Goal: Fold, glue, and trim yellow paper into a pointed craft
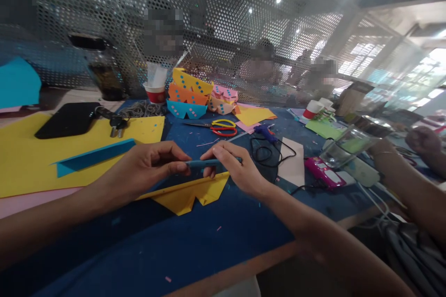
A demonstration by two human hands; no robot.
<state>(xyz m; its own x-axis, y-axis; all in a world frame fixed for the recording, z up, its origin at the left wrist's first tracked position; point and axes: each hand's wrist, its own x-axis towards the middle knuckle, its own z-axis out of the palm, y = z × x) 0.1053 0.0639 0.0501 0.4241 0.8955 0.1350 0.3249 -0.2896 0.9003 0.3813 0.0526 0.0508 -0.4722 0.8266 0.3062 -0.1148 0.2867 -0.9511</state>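
Observation:
My left hand (156,164) pinches the left end of a slim blue pen-like stick (195,164) between thumb and fingertips. Wrapped about the stick's other end are the fingers of my right hand (237,164); whether it is a pen or another tool cannot be told. Just below both hands, a folded yellow paper piece (209,189) with a notched edge lies on the blue table. A folded blue paper strip (94,158) rests on a large yellow sheet (21,167), left of and partly behind my left forearm.
Scissors (223,127) and a glue gun (265,133) with a looping cord lie beyond my hands. Decorated paper crowns (188,95) stand at the back. A black phone (68,120) and keys (118,125) are left; a magenta device (324,174) and another person's arm (393,167) are right.

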